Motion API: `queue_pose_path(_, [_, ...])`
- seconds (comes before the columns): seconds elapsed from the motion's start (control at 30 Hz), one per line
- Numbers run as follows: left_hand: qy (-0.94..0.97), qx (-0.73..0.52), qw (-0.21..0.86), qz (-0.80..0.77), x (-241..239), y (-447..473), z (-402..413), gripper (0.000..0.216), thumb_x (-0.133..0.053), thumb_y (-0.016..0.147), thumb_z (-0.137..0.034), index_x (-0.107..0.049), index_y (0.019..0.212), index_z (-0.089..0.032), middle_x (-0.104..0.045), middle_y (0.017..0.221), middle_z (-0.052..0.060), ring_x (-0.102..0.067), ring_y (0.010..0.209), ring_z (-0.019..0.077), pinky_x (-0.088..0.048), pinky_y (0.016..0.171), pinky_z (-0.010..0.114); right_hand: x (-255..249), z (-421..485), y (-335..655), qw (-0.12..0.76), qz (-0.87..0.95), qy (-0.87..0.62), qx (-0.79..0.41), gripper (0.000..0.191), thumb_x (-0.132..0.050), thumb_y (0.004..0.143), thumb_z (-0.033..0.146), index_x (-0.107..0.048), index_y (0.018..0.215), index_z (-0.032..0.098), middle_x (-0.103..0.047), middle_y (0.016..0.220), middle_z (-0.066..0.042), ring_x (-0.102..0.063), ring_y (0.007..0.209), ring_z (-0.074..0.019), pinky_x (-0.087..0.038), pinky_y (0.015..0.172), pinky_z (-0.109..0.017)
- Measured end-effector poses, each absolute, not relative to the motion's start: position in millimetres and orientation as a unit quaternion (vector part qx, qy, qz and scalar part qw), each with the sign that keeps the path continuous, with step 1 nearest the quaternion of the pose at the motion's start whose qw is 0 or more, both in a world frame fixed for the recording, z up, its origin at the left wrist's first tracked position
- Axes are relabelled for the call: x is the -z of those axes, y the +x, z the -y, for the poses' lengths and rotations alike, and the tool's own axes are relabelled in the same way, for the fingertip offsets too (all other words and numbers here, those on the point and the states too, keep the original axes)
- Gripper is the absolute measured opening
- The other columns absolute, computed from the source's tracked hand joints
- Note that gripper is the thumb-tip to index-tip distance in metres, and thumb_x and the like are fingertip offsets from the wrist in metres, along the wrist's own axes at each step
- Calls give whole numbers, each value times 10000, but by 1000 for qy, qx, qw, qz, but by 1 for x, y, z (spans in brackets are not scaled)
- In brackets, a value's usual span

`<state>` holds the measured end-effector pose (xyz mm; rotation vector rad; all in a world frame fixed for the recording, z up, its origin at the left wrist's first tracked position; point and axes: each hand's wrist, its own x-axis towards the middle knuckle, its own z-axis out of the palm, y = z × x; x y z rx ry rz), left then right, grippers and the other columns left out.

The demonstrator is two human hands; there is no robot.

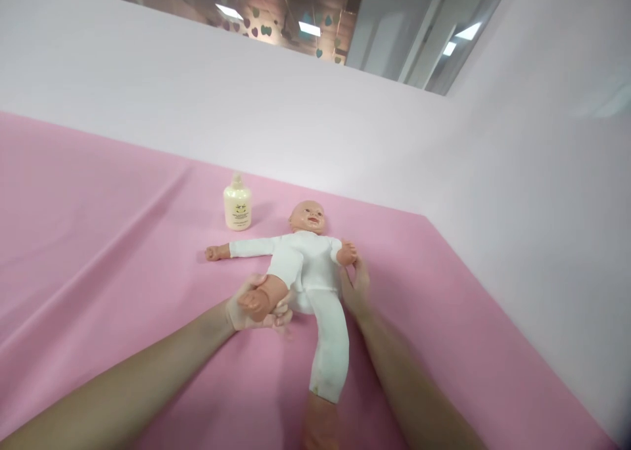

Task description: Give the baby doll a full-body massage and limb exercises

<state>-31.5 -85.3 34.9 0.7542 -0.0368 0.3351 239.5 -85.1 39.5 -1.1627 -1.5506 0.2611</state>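
A baby doll (pixel 319 266) in a white cloth body lies on its back, head away from me, arms spread. My left hand (pixel 259 311) is wrapped round its raised leg near the foot, the leg bent up towards the belly. My right hand (pixel 358 287) touches the doll's side by the hip, just below the doll's hand. Its thumb and fingers are apart, and the fingertips are partly hidden behind the doll's hand. The doll's other leg stretches straight towards me.
A cream pump bottle (pixel 238 207) with a printed label stands upright beyond the doll's outstretched arm. The pink cloth (pixel 123 253) under everything has a long crease on the left. White walls (pixel 221 102) rise behind and at the right, with a window (pixel 296 16) above.
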Motion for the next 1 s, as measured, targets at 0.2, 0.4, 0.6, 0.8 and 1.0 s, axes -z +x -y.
queue_pose_path(0.2, [319, -228, 917, -79, -41, -23, 84, 546, -615, 722, -731, -556, 686, -189, -350, 524, -44, -488, 646, 193, -544, 804, 440, -38, 84, 239, 453, 757, -469, -45, 397, -500, 1002, 377, -597, 1380, 302, -639, 1336, -90, -582, 1295, -273, -473, 1140, -494])
queue_pose_path(0.4, [317, -222, 918, -92, -33, -20, 79, 525, -607, 727, -699, -564, 686, -177, -403, 550, -21, -512, 653, 204, -540, 760, 412, -39, 83, 238, 435, 767, -469, -52, 396, -506, 1002, 372, -606, 1382, 321, -637, 1332, -84, -577, 1293, -272, -476, 1140, -490])
queue_pose_path(0.6, [371, -140, 918, -4, -19, -25, 79, 553, -593, 709, -736, -579, 750, -185, -524, 650, 24, -540, 684, 228, -543, 777, 493, -33, 79, 240, 559, 659, -481, -148, 477, -570, 966, 446, -548, 1403, 256, -613, 1388, -115, -579, 1296, -272, -463, 1142, -529])
queue_pose_path(0.8, [488, 30, 864, 123, -17, -27, 91, 582, -736, 563, -733, -626, 786, -207, -631, 675, 64, -622, 649, 276, -557, 778, 549, -31, 63, 255, 667, 531, -484, -198, 691, -571, 929, 501, -352, 1536, 254, -467, 1548, -139, -517, 1390, -267, -488, 1126, -487])
queue_pose_path(1.0, [573, 91, 805, 120, -46, -22, 100, 477, -868, 530, -561, -770, 825, -200, -679, 670, 96, -655, 522, 297, -561, 504, 429, -12, 51, 275, 697, 439, -510, -249, 809, -535, 928, 563, -164, 1609, 333, -351, 1625, -122, -542, 1371, -277, -556, 1037, -534])
